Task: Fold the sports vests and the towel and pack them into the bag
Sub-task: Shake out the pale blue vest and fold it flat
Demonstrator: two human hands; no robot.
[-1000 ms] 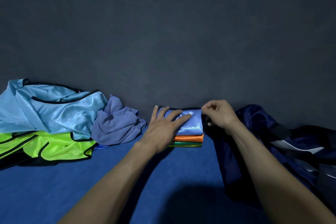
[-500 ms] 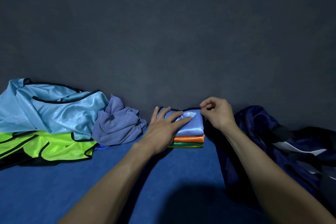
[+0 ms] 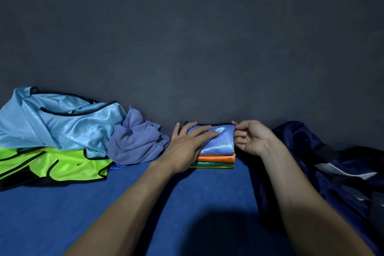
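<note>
From my station the biggest thing in view is the blue cloth-covered work surface [image 3: 52, 214], backed by a dark grey wall [image 3: 187, 27]. On its right side slumps the navy fabric sports bag with white stripes [image 3: 332, 164]; I cannot tell whether its mouth is open, and I see nothing packed in it yet.

At far left lies the heap I judge is not yet folded: a shiny light-blue vest with black trim [image 3: 62, 122] draped over a neon-green vest with black trim [image 3: 62, 164], with something dark under them that I cannot identify. Against that heap sits the crumpled lavender towel [image 3: 137, 143], also unfolded.

In the middle, just beside the bag, is the folded stack [image 3: 216, 158]: I count at least 3 layers, a glossy blue folded vest [image 3: 222, 141] on top, orange below it, green at the bottom with a thin yellow edge.

My left hand [image 3: 187, 147] lies flat on the top vest, fingers spread and straight, pressing it down. My right hand [image 3: 251, 139] pinches the black-trimmed far right corner of that vest between thumb and forefinger, other fingers curled.

So I judge roughly half the folding is done, and all the packing remains. Nothing stands between the stack and the bag.
</note>
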